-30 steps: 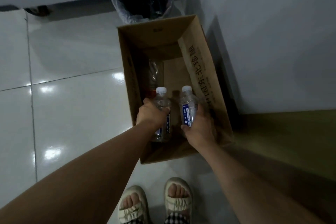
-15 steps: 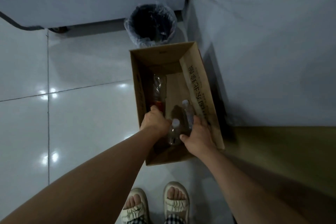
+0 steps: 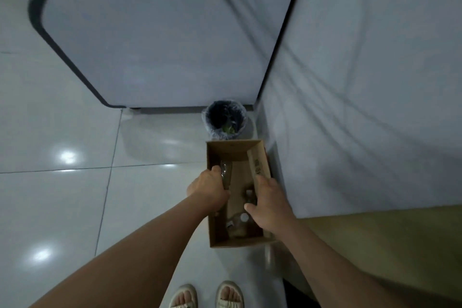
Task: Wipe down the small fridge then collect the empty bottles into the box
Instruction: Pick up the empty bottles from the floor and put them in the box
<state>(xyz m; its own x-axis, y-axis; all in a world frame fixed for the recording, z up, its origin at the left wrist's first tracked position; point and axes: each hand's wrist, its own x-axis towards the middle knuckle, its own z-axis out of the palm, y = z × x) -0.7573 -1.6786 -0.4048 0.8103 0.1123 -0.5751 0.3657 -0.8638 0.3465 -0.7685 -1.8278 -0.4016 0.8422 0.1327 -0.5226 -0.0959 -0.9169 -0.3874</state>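
Observation:
An open cardboard box (image 3: 260,241) stands on the tiled floor against the wall. Two small clear bottles with white caps lie inside it, one (image 3: 249,194) near the middle and one (image 3: 240,224) toward the near end. A larger clear bottle (image 3: 226,172) lies along the box's left side. My left hand (image 3: 207,190) hovers over the left wall with fingers loosely curled and no bottle in it. My right hand (image 3: 268,204) hangs over the right side of the box, fingers relaxed and empty. The white fridge (image 3: 162,32) with a dark edge rises beyond.
A small bin lined with a plastic bag (image 3: 226,120) sits just beyond the box, by the fridge's foot. A pale wall (image 3: 362,82) runs along the right, with a yellowish surface (image 3: 375,245) below it. My sandalled feet (image 3: 207,295) stand on glossy white tiles.
Both hands lowered their small bottles into the box and let go; the bottles now lie inside. The view has risen and pulled back, showing the fridge.

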